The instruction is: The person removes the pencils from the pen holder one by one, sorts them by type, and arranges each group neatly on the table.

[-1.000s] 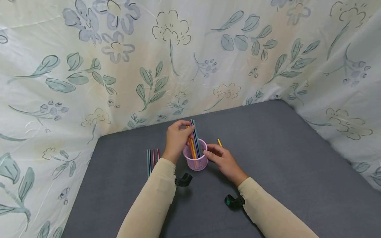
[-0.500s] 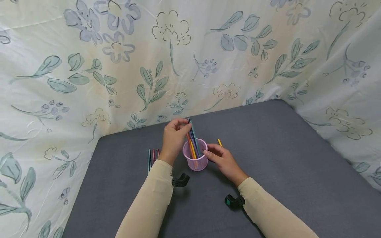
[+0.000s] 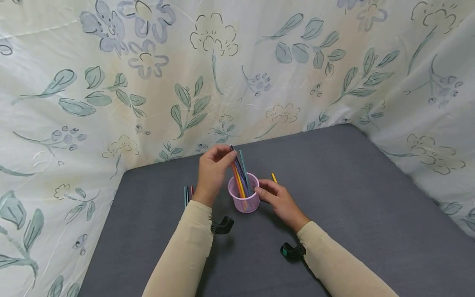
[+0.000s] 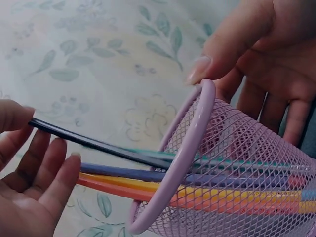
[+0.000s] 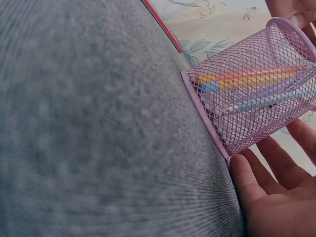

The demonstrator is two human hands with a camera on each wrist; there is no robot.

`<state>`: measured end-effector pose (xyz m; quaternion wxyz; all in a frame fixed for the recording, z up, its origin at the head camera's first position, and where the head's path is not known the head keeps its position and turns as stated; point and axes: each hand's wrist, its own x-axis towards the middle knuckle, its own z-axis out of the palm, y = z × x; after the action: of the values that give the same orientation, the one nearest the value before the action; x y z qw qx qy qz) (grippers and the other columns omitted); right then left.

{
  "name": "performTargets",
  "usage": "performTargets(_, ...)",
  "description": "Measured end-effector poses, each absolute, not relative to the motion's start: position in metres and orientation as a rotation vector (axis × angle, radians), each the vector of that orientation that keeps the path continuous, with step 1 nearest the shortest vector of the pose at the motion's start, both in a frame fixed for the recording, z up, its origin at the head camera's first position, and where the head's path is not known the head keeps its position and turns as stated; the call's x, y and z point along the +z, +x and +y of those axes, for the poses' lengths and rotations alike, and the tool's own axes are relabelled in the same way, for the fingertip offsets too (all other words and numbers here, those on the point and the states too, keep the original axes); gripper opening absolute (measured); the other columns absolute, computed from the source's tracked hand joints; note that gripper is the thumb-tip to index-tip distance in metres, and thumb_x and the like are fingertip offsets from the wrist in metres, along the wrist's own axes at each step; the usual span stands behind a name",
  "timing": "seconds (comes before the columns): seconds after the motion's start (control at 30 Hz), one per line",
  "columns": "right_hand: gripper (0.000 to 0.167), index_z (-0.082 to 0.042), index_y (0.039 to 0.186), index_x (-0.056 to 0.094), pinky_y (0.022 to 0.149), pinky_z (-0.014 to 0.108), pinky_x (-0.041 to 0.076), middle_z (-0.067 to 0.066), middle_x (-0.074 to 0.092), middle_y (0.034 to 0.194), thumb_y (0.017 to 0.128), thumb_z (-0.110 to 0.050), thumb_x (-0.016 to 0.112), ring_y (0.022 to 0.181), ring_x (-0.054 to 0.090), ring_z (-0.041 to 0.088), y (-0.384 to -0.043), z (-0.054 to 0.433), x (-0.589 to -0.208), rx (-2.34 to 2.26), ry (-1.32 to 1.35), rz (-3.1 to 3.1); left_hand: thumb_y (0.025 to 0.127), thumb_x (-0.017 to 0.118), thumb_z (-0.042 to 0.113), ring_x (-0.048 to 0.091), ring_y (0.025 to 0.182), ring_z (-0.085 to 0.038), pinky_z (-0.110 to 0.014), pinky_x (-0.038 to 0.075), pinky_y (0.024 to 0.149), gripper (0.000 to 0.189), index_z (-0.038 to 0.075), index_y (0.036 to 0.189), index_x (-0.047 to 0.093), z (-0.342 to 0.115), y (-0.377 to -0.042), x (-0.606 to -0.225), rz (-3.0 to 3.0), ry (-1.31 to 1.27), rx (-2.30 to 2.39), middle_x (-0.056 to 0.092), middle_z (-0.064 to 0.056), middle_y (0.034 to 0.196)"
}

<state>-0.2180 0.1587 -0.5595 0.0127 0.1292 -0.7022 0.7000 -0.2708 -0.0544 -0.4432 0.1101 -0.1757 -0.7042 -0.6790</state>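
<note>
A pink mesh pencil cup (image 3: 254, 205) stands on the table between both hands. My left hand (image 3: 212, 175) pinches the top of a black pencil (image 4: 98, 143) between thumb and fingers, its lower end inside the cup. Beside it in the cup lean a teal pencil (image 3: 243, 165), a purple pencil (image 4: 123, 173), a yellow pencil (image 4: 150, 185) and an orange one (image 4: 106, 191); the left fingertips lie close to the purple and orange tops. My right hand (image 3: 276, 201) grips the cup's right side, thumb at the rim, fingers behind the mesh wall.
On the grey table (image 3: 334, 206), several pencils (image 3: 186, 196) lie to the left, partly hidden by the left forearm. A yellow pencil (image 3: 273, 177) shows just beyond the right hand. Behind the table hangs a floral curtain (image 3: 222, 82).
My left hand has drifted left, tilting the black pencil that way. The teal pencil, earlier bunched with the others, now stands apart from it. The right hand and cup have barely moved.
</note>
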Motion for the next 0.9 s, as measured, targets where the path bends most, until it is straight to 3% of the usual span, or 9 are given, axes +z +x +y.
performTargets(0.4, 0.043, 0.011, 0.141, 0.062, 0.108, 0.048, 0.053, 0.027, 0.065, 0.139, 0.113, -0.021, 0.062, 0.131, 0.063, 0.041, -0.218, 0.157, -0.558, 2.207, 0.376, -2.160, 0.105, 0.077, 0.016, 0.073, 0.096, -0.033, -0.043, 0.065, 0.085, 0.018, 0.004, 0.117, 0.073, -0.065, -0.264, -0.435, -1.887, -0.501, -2.058, 0.069, -0.015, 0.111)
performTargets(0.6, 0.040, 0.009, 0.138, 0.065, 0.105, 0.046, 0.056, 0.025, 0.067, 0.135, 0.112, -0.021, 0.065, 0.127, 0.065, 0.038, -0.219, 0.157, -0.558, 2.218, 0.355, -2.131, 0.105, 0.076, 0.014, 0.072, 0.095, -0.032, -0.043, 0.066, 0.082, 0.019, 0.003, 0.119, 0.072, -0.079, -0.255, -0.427, -1.799, -0.482, -2.095, 0.068, -0.017, 0.112)
performTargets(0.9, 0.040, 0.007, 0.138, 0.066, 0.106, 0.050, 0.055, 0.023, 0.066, 0.136, 0.112, -0.023, 0.065, 0.128, 0.064, 0.037, -0.218, 0.157, -0.557, 2.213, 0.339, -2.145, 0.108, 0.071, 0.011, 0.068, 0.085, -0.024, -0.037, 0.065, 0.067, 0.019, -0.001, 0.122, 0.069, -0.101, -0.250, -0.425, -1.670, -0.365, -2.272, 0.066, -0.019, 0.114)
